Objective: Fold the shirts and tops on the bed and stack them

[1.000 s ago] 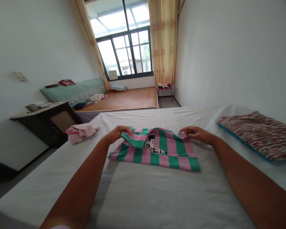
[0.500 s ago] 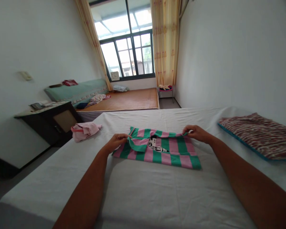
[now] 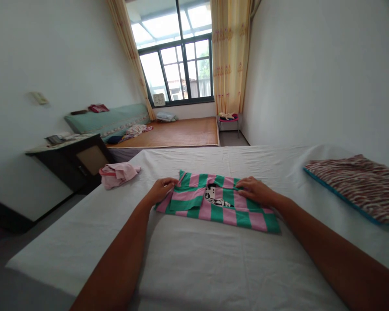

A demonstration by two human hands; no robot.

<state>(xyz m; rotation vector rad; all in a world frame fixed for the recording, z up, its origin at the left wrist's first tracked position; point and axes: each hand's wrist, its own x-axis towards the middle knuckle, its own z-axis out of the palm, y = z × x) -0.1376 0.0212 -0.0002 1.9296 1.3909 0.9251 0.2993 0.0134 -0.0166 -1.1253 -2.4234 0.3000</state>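
A pink-and-green striped T-shirt [image 3: 218, 209] lies partly folded on the white bed sheet, with a black-and-white print showing near its middle. At the shirt's left edge, my left hand [image 3: 163, 190] is closed, its thumb and fingers pinching the cloth. A loose flap of the striped fabric lies just to the right of those fingers. My right hand [image 3: 254, 190] rests open on the right part of the shirt, fingers stretched over the folded upper layer. It covers some of the cloth beneath it.
The white-sheeted bed [image 3: 194, 263] carries a crumpled pink cloth [image 3: 119, 175] at left and a brown-and-white patterned pillow [image 3: 359, 185] at right. Beyond stand a dark cabinet [image 3: 71, 160], another bed [image 3: 188, 131] and a small pink stool [image 3: 229, 121] below the curtain.
My right hand has let go of the shirt's upper right edge and moved left onto the cloth. The flap by my left hand now lies flatter. The view has shifted slightly.
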